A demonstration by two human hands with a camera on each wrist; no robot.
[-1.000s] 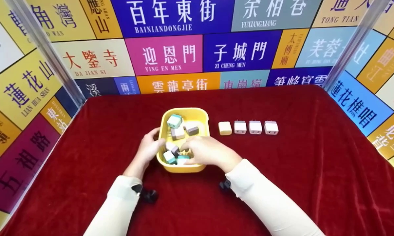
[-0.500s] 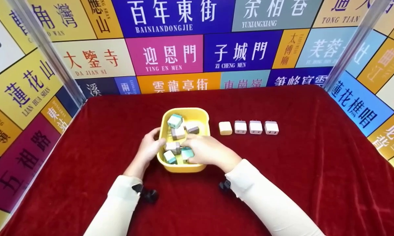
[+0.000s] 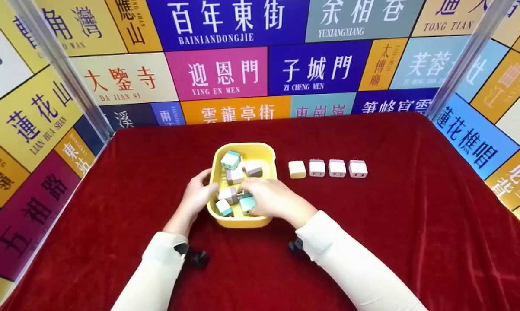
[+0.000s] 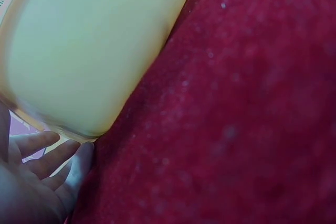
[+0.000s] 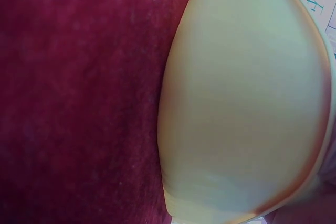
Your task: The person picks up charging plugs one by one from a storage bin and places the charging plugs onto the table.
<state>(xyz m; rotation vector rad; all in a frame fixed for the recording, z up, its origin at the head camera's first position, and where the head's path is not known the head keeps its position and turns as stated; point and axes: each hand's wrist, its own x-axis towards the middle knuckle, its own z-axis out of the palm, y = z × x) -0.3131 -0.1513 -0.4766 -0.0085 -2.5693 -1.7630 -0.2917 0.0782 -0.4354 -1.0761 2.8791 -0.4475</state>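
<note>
A yellow plastic basin (image 3: 238,222) stands on the red cloth with several plug-in chargers in it. My left hand (image 3: 198,192) holds its left side, thumb at the rim, and in the left wrist view the fingers (image 4: 51,162) lie against the outer wall. Reaching over the right rim, my right hand (image 3: 273,199) holds a teal-and-white charger (image 3: 246,203) near the front; the palm hides part of the grip. Beside it lie a grey-and-white charger (image 3: 228,196) with prongs towards the fingertips and another teal-and-white charger (image 3: 224,207). The right wrist view shows the basin's outside wall (image 5: 241,98).
Right of the basin, a cream charger (image 3: 297,169) and three white chargers with greyish backs, such as the rightmost charger (image 3: 358,169), form a row. Further back in the basin lie a teal-and-white charger (image 3: 231,160) and two grey-and-white ones. Printed panels (image 3: 225,71) surround the table.
Within the basin, the teal-and-white charger under my right hand has turned and shifted slightly back. The grey-and-white one beside it has turned sideways. My left hand and the basin stay in place.
</note>
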